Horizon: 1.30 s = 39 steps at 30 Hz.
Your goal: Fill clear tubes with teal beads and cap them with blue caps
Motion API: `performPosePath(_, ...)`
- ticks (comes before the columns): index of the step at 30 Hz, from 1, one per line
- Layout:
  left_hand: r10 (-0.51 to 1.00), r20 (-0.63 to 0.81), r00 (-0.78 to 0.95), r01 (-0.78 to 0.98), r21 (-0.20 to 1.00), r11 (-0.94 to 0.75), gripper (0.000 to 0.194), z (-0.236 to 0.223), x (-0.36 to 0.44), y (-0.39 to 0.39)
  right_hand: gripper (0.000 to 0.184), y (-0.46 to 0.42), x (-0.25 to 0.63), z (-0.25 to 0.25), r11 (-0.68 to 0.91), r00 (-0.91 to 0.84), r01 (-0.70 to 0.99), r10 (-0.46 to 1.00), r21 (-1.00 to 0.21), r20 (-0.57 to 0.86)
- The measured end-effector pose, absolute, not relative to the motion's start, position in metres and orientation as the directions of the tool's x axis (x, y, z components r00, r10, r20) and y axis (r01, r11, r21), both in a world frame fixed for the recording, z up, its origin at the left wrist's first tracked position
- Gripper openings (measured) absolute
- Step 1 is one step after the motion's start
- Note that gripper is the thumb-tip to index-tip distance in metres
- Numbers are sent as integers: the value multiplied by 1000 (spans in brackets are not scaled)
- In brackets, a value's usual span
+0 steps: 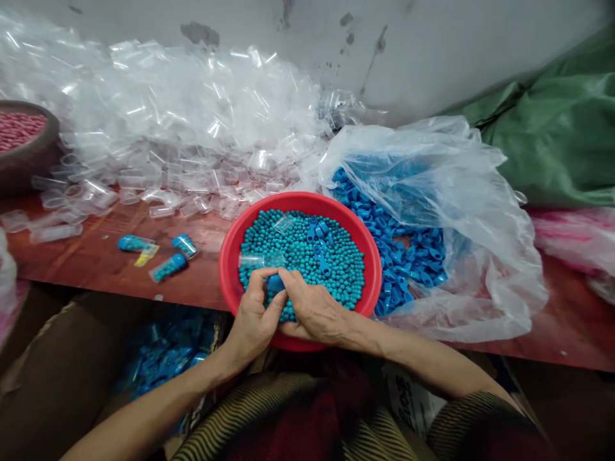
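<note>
Over the near side of a red basin (225, 259) my two hands meet. My left hand (254, 314) and my right hand (314, 310) are both closed around a small container with a blue cap (275, 283); my fingers hide most of its body. Turquoise beads (298, 246) fill the basin. Several loose blue caps (319, 237) lie on the beads. A clear plastic tube (254, 261) rests just beyond my left fingers, and another clear piece (284, 223) lies farther back.
Capped bead-filled containers (169, 267) lie left on the red table (206, 282). Behind is a heap of clear tubes (192, 109). A plastic bag (500, 256) with blue caps (408, 256) sits right. A bowl of pink pieces (48, 147) stands far left; a box holds filled containers (168, 349) below.
</note>
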State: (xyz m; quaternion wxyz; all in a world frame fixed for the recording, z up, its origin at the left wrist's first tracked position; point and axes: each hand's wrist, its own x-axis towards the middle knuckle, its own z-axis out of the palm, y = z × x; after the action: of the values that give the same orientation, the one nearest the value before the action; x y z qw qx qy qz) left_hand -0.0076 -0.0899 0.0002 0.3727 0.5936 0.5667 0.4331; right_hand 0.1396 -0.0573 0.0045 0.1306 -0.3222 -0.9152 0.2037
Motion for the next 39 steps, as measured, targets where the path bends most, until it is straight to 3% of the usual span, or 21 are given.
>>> performPosePath(3,995,85,-58,425,904,-52,29,6,-39,-84,65,-32,149,11,695,-774,559,633,-452,16)
performPosePath(6,958,140,-252,478,878,-3,39,13,-83,-71,38,5,159,8,612,-669,694,743,-378,-25)
performPosePath(10,855,177,-488,643,736,214,63,14,-128,-55,34,42,159,-6,603,-635,762,767,-237,-92)
performPosePath(12,838,268,-475,719,667,195,66,11,-131,-54,35,50,154,-13,641,-665,746,733,-180,-145)
performPosePath(15,888,335,-315,726,687,-2,45,7,-111,-60,30,52,151,-21,670,-690,724,702,-165,-178)
performPosePath(19,975,190,-113,540,836,-100,35,3,-63,-59,27,51,157,-21,586,-666,715,736,-381,-117)
performPosePath(22,999,16,-31,415,910,-1,41,-1,-32,-42,27,47,164,-15,441,-593,643,804,-626,-41)
performPosePath(25,990,-120,79,290,953,92,49,-4,-10,-18,25,41,165,-7,234,-553,489,828,-840,-92)
performPosePath(29,910,-276,310,72,961,267,37,1,4,-3,27,39,167,4,63,-607,357,774,-932,-180)
performPosePath(32,879,-359,313,11,927,375,32,5,1,-8,28,42,184,8,214,-552,507,825,-835,-124)
performPosePath(35,855,-417,308,-12,897,442,35,2,-7,-18,20,38,203,13,374,-476,769,877,-519,-72)
performPosePath(37,842,-454,293,-5,879,476,36,-1,-11,-24,25,33,207,17,375,-434,868,891,-324,-131)
performPosePath(39,833,-474,286,15,871,491,36,-4,-12,-27,31,28,204,22,360,-398,908,901,-214,-171)
